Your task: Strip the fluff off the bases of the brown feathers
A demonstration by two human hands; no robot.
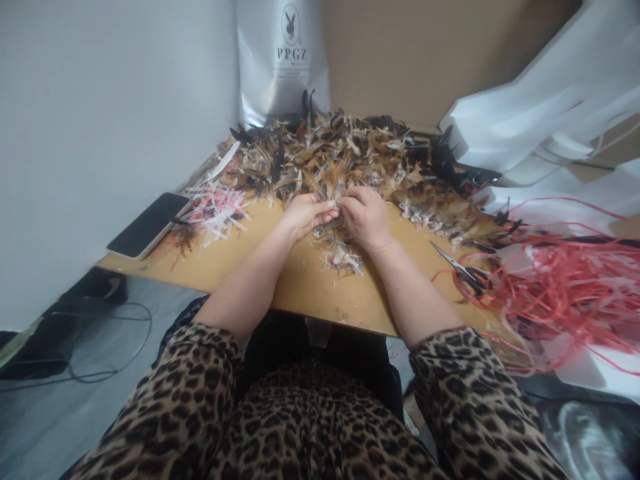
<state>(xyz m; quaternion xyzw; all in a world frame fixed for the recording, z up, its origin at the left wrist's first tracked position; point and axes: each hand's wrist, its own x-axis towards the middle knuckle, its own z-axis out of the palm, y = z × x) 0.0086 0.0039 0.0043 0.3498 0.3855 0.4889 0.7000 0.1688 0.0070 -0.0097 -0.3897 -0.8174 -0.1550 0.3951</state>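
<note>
your two hands meet at the near edge of the feather pile, above the tan board. your left hand is pinched closed, thumb against fingers, on what looks like the pale base of a small feather bunch. the bunch lies just beyond your fingertips, its long axis running away from you: base toward you, brown tips fanning out over the pile. your right hand is curled in from the other side, its fingertips just beside the same base; you cannot tell from here whether they grip anything. the left is the nearer hand, by a little. the scissors lie well apart, to your right, beside the tangled red strips.
</note>
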